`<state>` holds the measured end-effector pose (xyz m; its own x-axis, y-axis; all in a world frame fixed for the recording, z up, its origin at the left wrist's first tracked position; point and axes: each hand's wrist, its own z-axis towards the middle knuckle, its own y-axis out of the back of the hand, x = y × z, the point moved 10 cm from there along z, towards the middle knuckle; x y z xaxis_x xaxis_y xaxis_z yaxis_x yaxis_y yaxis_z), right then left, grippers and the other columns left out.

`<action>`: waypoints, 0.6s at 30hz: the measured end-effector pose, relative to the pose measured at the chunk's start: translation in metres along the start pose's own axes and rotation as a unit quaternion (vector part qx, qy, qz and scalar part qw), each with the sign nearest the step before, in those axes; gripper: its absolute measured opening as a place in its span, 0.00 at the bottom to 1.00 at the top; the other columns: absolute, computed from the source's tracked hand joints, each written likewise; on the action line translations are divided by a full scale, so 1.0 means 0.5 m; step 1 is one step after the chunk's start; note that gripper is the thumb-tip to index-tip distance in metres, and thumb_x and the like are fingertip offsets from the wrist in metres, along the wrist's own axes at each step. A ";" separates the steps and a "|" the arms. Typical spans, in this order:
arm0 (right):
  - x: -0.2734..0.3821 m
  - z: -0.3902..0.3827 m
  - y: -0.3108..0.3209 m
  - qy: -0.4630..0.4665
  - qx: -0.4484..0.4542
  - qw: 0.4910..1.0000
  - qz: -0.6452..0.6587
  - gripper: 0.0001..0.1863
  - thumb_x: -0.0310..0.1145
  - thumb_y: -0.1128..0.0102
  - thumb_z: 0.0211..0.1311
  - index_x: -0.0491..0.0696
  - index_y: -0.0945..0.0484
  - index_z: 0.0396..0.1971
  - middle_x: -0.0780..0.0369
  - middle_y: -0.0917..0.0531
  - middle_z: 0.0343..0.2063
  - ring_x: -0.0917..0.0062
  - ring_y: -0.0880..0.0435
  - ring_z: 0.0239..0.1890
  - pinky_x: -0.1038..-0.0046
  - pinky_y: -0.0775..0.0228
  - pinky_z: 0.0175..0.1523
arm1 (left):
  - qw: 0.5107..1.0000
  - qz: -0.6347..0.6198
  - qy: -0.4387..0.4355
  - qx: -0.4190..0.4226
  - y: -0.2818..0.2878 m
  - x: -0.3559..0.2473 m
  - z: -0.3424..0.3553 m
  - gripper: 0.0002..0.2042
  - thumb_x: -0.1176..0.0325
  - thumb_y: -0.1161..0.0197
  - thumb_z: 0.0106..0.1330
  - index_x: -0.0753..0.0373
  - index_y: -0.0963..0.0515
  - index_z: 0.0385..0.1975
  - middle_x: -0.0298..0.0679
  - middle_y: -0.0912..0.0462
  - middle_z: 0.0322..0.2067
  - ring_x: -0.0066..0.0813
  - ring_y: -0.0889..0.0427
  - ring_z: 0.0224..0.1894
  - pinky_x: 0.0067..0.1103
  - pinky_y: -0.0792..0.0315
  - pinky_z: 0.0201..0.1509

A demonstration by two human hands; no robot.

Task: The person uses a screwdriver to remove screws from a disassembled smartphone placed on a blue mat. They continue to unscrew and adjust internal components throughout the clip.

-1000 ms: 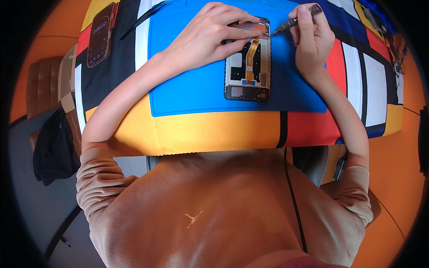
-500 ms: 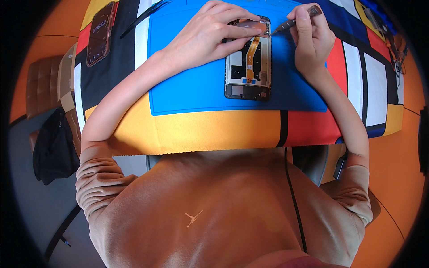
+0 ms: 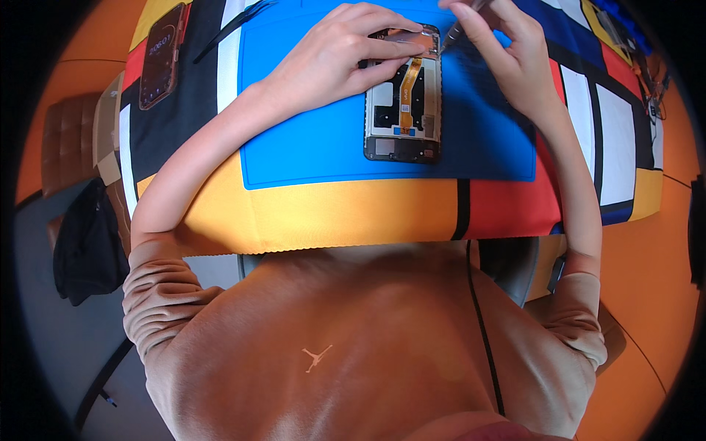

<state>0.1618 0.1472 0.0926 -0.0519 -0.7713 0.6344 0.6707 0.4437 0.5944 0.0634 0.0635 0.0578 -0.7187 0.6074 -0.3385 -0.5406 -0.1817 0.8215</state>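
An opened phone point(image 3: 404, 110) with bare insides and an orange ribbon cable lies on a blue work mat point(image 3: 316, 140). My left hand point(image 3: 334, 55) rests on the phone's top end, fingers pressing its upper edge. My right hand point(image 3: 507, 55) holds a thin metal tool point(image 3: 460, 26) like a pen, its tip touching the phone's top right corner.
The mat sits on a cloth of red, yellow, blue, white and black blocks point(image 3: 507, 206). A second phone point(image 3: 160, 55) lies at the far left, a thin black tool point(image 3: 235, 26) beside it. Small parts point(image 3: 625, 37) sit at the far right. A dark bag point(image 3: 88, 242) hangs left of the table.
My right hand has drawn in toward the phone, bringing the tool tip onto its top right corner. My left hand stays on the phone's top end.
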 end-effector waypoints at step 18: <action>0.037 0.005 -0.005 0.133 -0.053 0.989 -0.031 0.12 0.18 0.41 0.62 0.45 0.35 0.38 0.54 0.21 0.47 0.74 0.23 0.43 0.76 0.31 0.49 | 1.000 -0.002 0.014 -0.002 -0.003 0.006 -0.008 0.18 0.70 0.35 0.66 0.60 0.18 0.57 0.41 0.21 0.51 0.41 0.24 0.51 0.32 0.31 0.58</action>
<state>0.1571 0.1328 0.1040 0.0920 -0.8940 0.4384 0.7465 0.3533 0.5638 0.0601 0.0624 0.0536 -0.7283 0.5857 -0.3558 -0.5456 -0.1815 0.8182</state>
